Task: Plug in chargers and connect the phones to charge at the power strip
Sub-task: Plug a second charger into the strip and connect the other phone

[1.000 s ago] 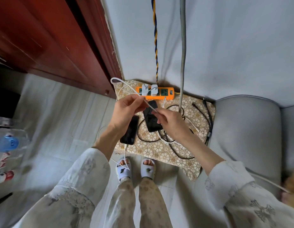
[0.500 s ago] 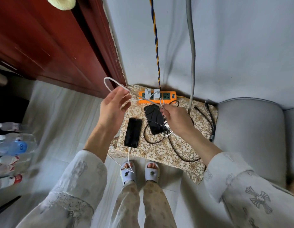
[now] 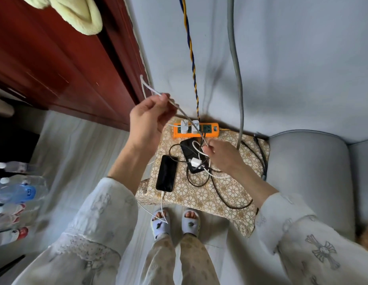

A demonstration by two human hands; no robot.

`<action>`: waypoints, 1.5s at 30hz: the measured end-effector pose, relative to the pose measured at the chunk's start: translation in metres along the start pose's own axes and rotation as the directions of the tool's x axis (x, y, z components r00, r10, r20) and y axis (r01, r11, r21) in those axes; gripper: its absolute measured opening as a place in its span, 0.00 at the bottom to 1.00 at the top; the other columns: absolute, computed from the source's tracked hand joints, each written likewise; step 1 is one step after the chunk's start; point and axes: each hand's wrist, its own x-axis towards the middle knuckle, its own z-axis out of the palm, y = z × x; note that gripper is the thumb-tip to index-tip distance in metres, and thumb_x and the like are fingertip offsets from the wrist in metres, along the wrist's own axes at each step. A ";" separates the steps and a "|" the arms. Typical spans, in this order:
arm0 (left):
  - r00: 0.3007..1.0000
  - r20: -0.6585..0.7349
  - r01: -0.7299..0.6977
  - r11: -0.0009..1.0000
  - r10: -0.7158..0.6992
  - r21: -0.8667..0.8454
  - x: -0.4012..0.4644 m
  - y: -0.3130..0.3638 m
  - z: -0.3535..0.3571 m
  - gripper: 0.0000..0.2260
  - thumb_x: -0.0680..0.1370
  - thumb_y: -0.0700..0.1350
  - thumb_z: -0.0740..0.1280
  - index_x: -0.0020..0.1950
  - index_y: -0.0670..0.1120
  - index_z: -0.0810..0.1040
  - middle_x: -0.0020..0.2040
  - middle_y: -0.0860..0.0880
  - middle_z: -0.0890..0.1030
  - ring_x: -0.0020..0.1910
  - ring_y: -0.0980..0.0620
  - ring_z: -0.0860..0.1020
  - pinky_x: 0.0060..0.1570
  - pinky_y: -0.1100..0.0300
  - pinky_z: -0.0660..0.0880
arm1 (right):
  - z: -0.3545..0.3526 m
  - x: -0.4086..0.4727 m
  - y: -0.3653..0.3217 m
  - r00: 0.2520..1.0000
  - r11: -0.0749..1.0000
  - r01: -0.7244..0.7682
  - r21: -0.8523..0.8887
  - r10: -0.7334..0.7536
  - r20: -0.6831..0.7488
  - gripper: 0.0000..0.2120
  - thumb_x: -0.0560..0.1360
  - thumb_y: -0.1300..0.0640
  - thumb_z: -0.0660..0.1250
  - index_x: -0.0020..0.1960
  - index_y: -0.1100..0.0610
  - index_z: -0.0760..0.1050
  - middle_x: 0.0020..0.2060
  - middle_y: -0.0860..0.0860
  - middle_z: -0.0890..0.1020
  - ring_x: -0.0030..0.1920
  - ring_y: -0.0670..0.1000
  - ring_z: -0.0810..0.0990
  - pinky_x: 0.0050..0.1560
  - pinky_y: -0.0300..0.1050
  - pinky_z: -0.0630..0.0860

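On the patterned stool (image 3: 230, 202), the orange power strip (image 3: 196, 130) lies along the far edge against the wall, with two white chargers (image 3: 189, 126) already plugged into it side by side. One phone (image 3: 166, 173) lies near the stool's left edge with a white cable in its near end, so it looks connected. The second phone (image 3: 188, 153) lies at the middle under a tangle of black and white cables, with a loose white charger (image 3: 194, 162) resting on it; it seems not yet hooked up. The left hand (image 3: 147, 122) is raised, fingers pinching a white cable (image 3: 179, 109). The right hand (image 3: 222, 156) pinches the same cable lower down. What is left, I judge, is untangling and connecting that phone.
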 end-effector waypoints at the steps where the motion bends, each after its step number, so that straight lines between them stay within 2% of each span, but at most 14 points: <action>1: 1.000 -0.029 -0.012 0.998 0.010 -0.054 0.003 0.006 -0.003 0.09 0.77 0.35 0.60 0.39 0.40 0.75 0.30 0.51 0.79 0.31 0.57 0.79 0.41 0.63 0.79 | -0.002 0.001 0.003 1.000 1.000 -0.020 0.010 0.020 0.014 0.13 0.79 0.53 0.56 0.49 0.60 0.74 0.32 0.51 0.75 0.28 0.49 0.73 0.33 0.45 0.75; 6: 0.995 -0.097 -0.004 0.993 -0.008 -0.120 0.002 0.011 -0.020 0.08 0.78 0.40 0.62 0.41 0.44 0.78 0.32 0.51 0.80 0.34 0.56 0.78 0.45 0.61 0.76 | -0.020 0.006 0.000 0.967 0.983 0.063 0.170 -0.018 -0.255 0.11 0.79 0.56 0.59 0.50 0.61 0.77 0.32 0.50 0.78 0.25 0.44 0.71 0.31 0.42 0.74; 9: 0.992 -0.067 0.117 0.988 -0.110 0.104 -0.005 -0.004 -0.024 0.08 0.79 0.42 0.61 0.53 0.42 0.77 0.46 0.48 0.80 0.45 0.53 0.77 0.48 0.58 0.75 | -0.035 0.008 -0.018 0.918 0.924 0.171 0.341 -0.024 -0.396 0.10 0.77 0.56 0.62 0.49 0.61 0.79 0.28 0.44 0.75 0.23 0.40 0.72 0.25 0.31 0.67; 14: 0.955 0.181 0.056 0.741 -0.236 0.669 -0.029 -0.040 -0.018 0.17 0.77 0.39 0.63 0.66 0.42 0.71 0.60 0.48 0.78 0.57 0.54 0.76 0.60 0.60 0.72 | -0.049 0.004 -0.045 0.930 0.824 0.245 0.511 -0.052 -0.363 0.08 0.76 0.55 0.64 0.46 0.56 0.80 0.27 0.45 0.77 0.26 0.40 0.73 0.30 0.39 0.71; 17: 0.892 0.318 -0.051 0.627 -0.322 0.777 -0.039 -0.059 -0.010 0.18 0.76 0.41 0.66 0.65 0.44 0.72 0.57 0.53 0.77 0.54 0.56 0.76 0.57 0.63 0.72 | -0.053 0.004 -0.057 0.931 0.766 0.306 0.566 -0.117 -0.345 0.07 0.76 0.57 0.64 0.44 0.57 0.80 0.28 0.49 0.79 0.24 0.41 0.73 0.28 0.35 0.72; 20: 0.943 0.251 -0.080 0.584 -0.218 0.808 -0.042 -0.073 -0.006 0.10 0.76 0.40 0.65 0.57 0.42 0.78 0.53 0.45 0.82 0.47 0.51 0.79 0.55 0.54 0.76 | -0.051 0.005 -0.059 0.938 0.765 0.287 0.576 -0.103 -0.331 0.09 0.75 0.56 0.65 0.44 0.61 0.80 0.30 0.56 0.81 0.24 0.43 0.74 0.26 0.36 0.74; 22: 0.974 0.179 -0.059 0.610 -0.138 0.790 -0.040 -0.075 -0.010 0.07 0.77 0.38 0.64 0.51 0.39 0.80 0.47 0.41 0.83 0.44 0.45 0.80 0.51 0.50 0.78 | -0.042 0.003 -0.051 0.955 0.744 0.226 0.628 -0.043 -0.293 0.11 0.77 0.56 0.62 0.47 0.62 0.79 0.32 0.50 0.80 0.24 0.40 0.74 0.25 0.33 0.72; 25: 0.988 0.047 0.101 0.836 -0.149 0.539 -0.039 -0.070 -0.017 0.07 0.78 0.36 0.60 0.48 0.36 0.78 0.47 0.39 0.81 0.44 0.47 0.81 0.50 0.58 0.79 | -0.016 -0.004 -0.027 0.983 0.826 0.077 0.559 0.032 -0.183 0.12 0.79 0.55 0.57 0.55 0.58 0.76 0.43 0.53 0.82 0.33 0.45 0.79 0.31 0.36 0.74; 28: 0.987 -0.013 0.157 0.957 -0.158 0.243 -0.042 -0.062 -0.025 0.08 0.79 0.37 0.58 0.46 0.36 0.75 0.45 0.41 0.80 0.44 0.48 0.80 0.50 0.57 0.79 | 0.020 -0.014 -0.004 0.983 0.906 -0.086 0.415 0.011 0.181 0.16 0.79 0.56 0.59 0.66 0.52 0.68 0.62 0.55 0.75 0.52 0.62 0.79 0.52 0.54 0.78; 30: 0.990 0.005 0.140 0.979 -0.142 0.150 -0.044 -0.058 -0.031 0.08 0.80 0.38 0.57 0.44 0.39 0.73 0.42 0.43 0.79 0.42 0.48 0.80 0.48 0.54 0.79 | 0.042 -0.017 0.002 0.929 0.928 -0.143 0.345 0.006 0.369 0.18 0.77 0.53 0.60 0.66 0.48 0.67 0.62 0.54 0.75 0.53 0.63 0.79 0.52 0.56 0.78; 32: 0.995 0.003 0.099 0.979 -0.101 0.180 -0.046 -0.056 -0.035 0.08 0.80 0.39 0.58 0.44 0.41 0.74 0.37 0.47 0.80 0.37 0.50 0.80 0.45 0.53 0.80 | 0.056 -0.017 0.002 0.939 0.939 -0.105 0.326 -0.014 0.343 0.11 0.75 0.51 0.61 0.58 0.49 0.72 0.54 0.52 0.79 0.47 0.54 0.81 0.44 0.44 0.75; 34: 0.997 -0.058 0.065 0.965 -0.052 0.255 -0.048 -0.056 -0.042 0.08 0.80 0.40 0.58 0.44 0.43 0.75 0.31 0.53 0.79 0.31 0.54 0.79 0.38 0.58 0.80 | 0.063 -0.013 0.004 0.974 0.965 -0.045 0.257 -0.016 0.228 0.08 0.76 0.51 0.61 0.50 0.52 0.76 0.48 0.51 0.80 0.48 0.51 0.80 0.46 0.43 0.74; 40: 0.921 -0.388 0.120 0.975 -0.039 0.187 -0.047 -0.062 -0.069 0.11 0.81 0.39 0.55 0.45 0.47 0.76 0.26 0.52 0.70 0.23 0.57 0.70 0.31 0.61 0.70 | 0.059 -0.020 0.008 0.987 0.978 0.156 0.138 -0.160 0.016 0.12 0.75 0.50 0.64 0.48 0.57 0.79 0.43 0.50 0.78 0.36 0.47 0.76 0.36 0.38 0.71; 45: 0.902 -0.432 0.120 0.974 -0.027 0.190 -0.050 -0.065 -0.072 0.13 0.81 0.37 0.53 0.44 0.45 0.76 0.28 0.50 0.65 0.24 0.57 0.66 0.24 0.63 0.67 | 0.059 -0.020 0.013 0.995 0.990 0.099 -0.102 -0.095 0.039 0.11 0.78 0.51 0.57 0.50 0.57 0.74 0.49 0.51 0.77 0.38 0.50 0.74 0.42 0.49 0.78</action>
